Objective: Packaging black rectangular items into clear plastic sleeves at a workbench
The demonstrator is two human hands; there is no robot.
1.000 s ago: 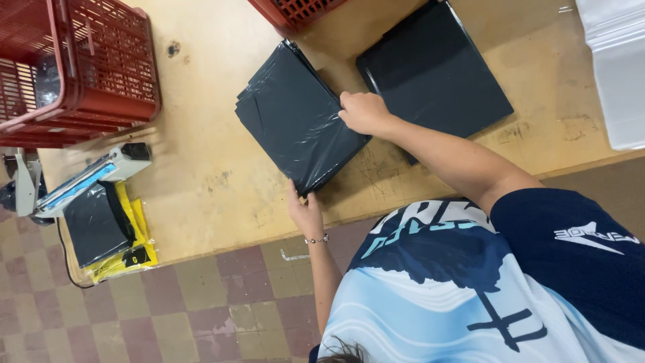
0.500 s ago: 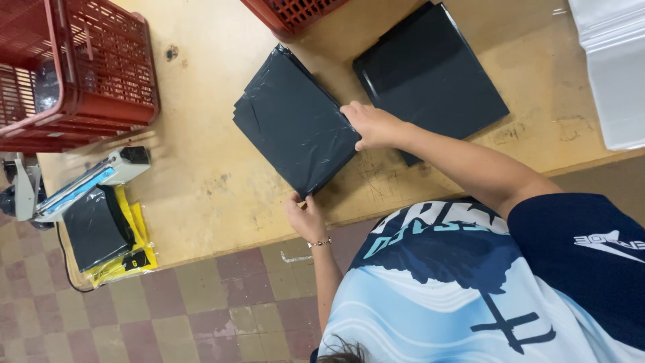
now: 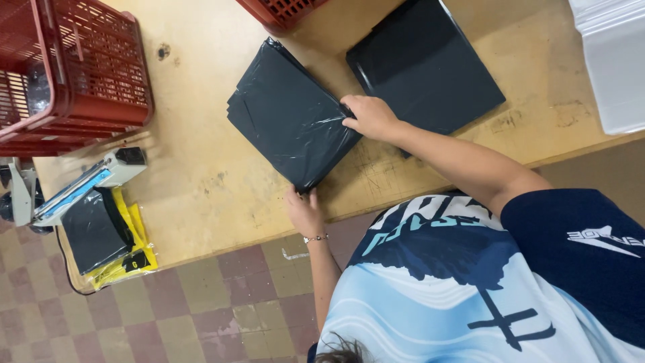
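Head view, looking down on a wooden table; picture is turned, so the person's body sits at lower right.

Black bag, folded into a flat packet, lies near mid-table, set cornerwise to the table edge. Its near corner reaches almost to the table's front edge.

Left hand grips that near corner at the table edge, fingers closed on the plastic. Right hand lies on the packet's right edge, fingers curled over it and pressing down; grasping or only pressing, cannot tell.

Black stack lies just beside the bag, behind the right hand, apart from the bag by a narrow strip of wood.

Red crate stands at the far left, well apart from the bag; a broad bare stretch of table between them. Second crate touches the top frame edge, near the bag's far corner.

Sealer and yellow packet sit at the left table end. White sheets at far right
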